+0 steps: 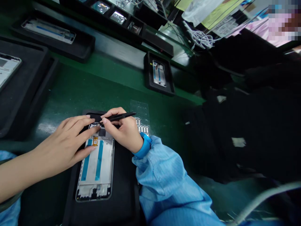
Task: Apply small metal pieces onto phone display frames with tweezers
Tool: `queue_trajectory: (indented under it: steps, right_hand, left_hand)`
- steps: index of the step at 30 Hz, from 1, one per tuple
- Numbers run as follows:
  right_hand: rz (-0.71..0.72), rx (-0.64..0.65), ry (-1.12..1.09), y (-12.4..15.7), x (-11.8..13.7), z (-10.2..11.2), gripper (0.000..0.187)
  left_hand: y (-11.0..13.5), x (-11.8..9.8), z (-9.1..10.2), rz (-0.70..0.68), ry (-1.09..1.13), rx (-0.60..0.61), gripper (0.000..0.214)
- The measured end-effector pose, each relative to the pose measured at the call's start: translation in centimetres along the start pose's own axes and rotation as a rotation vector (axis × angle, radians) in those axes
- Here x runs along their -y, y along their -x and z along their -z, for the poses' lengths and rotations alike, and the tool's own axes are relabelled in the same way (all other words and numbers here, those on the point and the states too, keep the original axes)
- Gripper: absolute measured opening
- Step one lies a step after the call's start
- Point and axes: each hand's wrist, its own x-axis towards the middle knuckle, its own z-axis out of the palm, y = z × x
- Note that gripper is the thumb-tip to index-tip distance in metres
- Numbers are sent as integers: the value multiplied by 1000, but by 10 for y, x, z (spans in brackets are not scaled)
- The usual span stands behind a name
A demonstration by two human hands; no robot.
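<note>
The phone display frame (96, 166) lies on a black tray (128, 191), its long axis running away from me. My left hand (63, 147) rests relaxed across it, fingers spread, not gripping. My right hand (124, 131), nearer the frame's far end, pinches slim black tweezers (121, 116) crosswise above that end.

The phone frame (92, 166) has two blue stripes on white; the tweezers (121, 116) are black.

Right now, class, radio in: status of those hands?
Left hand resting on phone mid-frame; right hand gripping black pointed tool; label sheet just beyond right hand.
</note>
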Motion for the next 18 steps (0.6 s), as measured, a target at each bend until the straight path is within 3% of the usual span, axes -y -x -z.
queue_trajectory:
  steps: [8,13,18]
  right_hand:
    - [43,3,55,0,1,0,4]
    - [190,-7,217,1,0,-1,4]
    - [118,-22,152,1,1,0,3]
  left_hand:
    - [1,1,0,-19,-23,2,45]
    - [1,1,0,-28,-18,-5,45]
    - [1,2,0,-15,0,-8,44]
